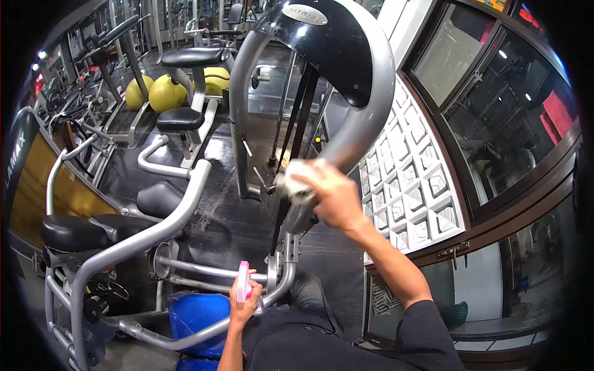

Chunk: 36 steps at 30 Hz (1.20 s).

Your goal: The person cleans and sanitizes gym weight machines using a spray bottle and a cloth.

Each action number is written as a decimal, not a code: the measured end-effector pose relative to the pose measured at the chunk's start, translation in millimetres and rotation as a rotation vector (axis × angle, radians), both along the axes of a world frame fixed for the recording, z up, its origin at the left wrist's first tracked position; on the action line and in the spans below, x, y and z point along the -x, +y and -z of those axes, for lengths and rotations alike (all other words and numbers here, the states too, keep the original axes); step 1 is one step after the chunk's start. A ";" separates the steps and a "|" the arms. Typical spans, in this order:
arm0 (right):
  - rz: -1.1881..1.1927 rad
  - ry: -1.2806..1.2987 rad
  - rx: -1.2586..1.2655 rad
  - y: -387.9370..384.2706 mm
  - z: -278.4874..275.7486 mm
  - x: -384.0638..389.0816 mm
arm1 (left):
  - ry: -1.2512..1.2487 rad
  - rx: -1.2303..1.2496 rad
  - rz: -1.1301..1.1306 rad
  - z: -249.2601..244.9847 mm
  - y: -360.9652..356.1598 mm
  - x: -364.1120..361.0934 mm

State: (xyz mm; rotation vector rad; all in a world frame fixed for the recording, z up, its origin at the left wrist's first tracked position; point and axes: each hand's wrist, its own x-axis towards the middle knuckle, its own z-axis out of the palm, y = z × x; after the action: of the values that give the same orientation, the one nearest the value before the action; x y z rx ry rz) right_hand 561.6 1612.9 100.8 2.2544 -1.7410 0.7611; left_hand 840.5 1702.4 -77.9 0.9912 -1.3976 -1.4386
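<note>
My right hand (331,196) is closed on a whitish cloth (299,180), slightly blurred by motion. The cloth is at the lower part of the curved grey frame (375,102) of a gym machine with a black top cover (334,46). Lower down, near the machine's grey base tube, my left hand (246,302) grips a pink and white object (243,281), which looks like the head of a spray bottle; its lower part is hidden.
Grey tubing (139,238) with black pads (73,232) crosses the left side. A blue seat or box (197,318) lies below the tubes. Yellow balls (167,93) and other machines stand behind. A white patterned wall (411,167) and brown-framed glass (513,204) are at right.
</note>
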 end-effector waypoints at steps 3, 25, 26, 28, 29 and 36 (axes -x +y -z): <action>0.191 0.005 0.532 -3.4 -51.7 29.6 | 0.006 -0.073 0.016 -3.2 -1.8 2.0; -0.026 -0.159 0.665 4.8 -2.9 55.7 | 0.006 -0.041 0.025 1.5 -6.2 0.9; 0.083 -0.160 0.769 -3.1 -29.6 61.0 | 0.002 -0.021 0.036 -0.4 -7.1 2.4; 0.180 -0.160 0.761 -19.1 -76.3 73.7 | 0.004 -0.024 0.048 -4.8 -8.3 4.7; 0.220 -0.122 0.705 -28.5 -83.7 79.0 | 0.010 -0.029 0.056 -6.6 -9.1 5.9; 0.414 -0.110 0.488 -18.3 4.2 48.7 | -0.007 -0.061 0.069 -4.5 -12.2 9.7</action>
State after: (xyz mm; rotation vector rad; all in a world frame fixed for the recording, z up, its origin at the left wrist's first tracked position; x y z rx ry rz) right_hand 512.8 1594.6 96.7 1.5035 -1.7444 1.0811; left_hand 830.7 1690.3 -73.3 0.9954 -1.4131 -1.5378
